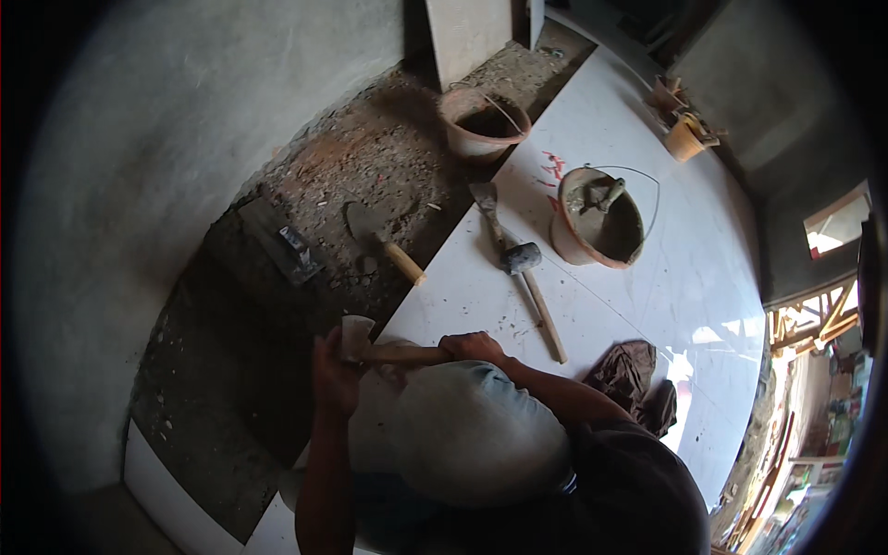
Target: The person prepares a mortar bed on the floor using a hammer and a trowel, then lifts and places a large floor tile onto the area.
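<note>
A tool with a wooden handle [402, 355] and a pale, blunt head lies crosswise in front of my body. My right hand [474, 348] is closed round the far right end of its handle. At the other end, my left hand [335, 377] holds the pale head, its fingers partly hidden. Beyond my hands, a trowel with a wooden handle [404, 264] rests on the dirt at the tile edge. A black mallet [521, 258] lies on the white tiles, next to a flat-bladed scraper [486, 199]. Left of these, a flat plastering trowel [294, 254] sits on dark mortar.
A bucket [575, 242] of grey mortar with a tool in it stands on the white tiles [638, 305]. Another bucket [476, 143] sits at the dirt edge. Dark cloth [624, 375] lies right of me. A bare wall [185, 120] borders the left; smaller containers [684, 139] stand far right.
</note>
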`<state>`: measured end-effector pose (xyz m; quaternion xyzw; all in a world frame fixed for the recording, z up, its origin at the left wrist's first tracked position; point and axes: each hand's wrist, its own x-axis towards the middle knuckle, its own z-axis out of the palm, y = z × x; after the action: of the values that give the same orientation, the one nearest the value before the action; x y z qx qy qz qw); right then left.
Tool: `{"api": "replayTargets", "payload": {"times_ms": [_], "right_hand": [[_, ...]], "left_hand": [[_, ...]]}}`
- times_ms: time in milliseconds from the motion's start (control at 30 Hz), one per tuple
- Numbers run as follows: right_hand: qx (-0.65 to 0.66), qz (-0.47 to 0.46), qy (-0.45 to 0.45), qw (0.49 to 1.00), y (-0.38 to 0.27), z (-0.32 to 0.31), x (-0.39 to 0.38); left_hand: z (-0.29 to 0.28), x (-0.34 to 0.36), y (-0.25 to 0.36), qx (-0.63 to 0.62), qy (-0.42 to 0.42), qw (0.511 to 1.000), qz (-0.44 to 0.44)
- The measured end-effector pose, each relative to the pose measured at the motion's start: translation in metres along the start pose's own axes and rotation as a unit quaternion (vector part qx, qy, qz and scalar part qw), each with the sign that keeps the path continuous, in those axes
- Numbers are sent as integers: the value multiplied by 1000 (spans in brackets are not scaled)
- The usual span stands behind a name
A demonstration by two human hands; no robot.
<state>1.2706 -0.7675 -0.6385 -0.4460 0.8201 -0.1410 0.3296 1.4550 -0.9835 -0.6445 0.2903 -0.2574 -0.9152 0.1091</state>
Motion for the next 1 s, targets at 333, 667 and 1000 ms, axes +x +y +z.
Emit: {"api": "replayTargets", "payload": {"times_ms": [333, 667, 1000], "right_hand": [[17, 96, 49, 994, 24, 11, 65], [-2, 52, 133, 990, 55, 26, 85], [6, 78, 53, 996, 54, -10, 112]], "left_hand": [[-44, -44, -36, 253, 301, 919, 15], [-32, 8, 8, 375, 347, 859, 18], [3, 132, 24, 470, 257, 844, 20]]}}
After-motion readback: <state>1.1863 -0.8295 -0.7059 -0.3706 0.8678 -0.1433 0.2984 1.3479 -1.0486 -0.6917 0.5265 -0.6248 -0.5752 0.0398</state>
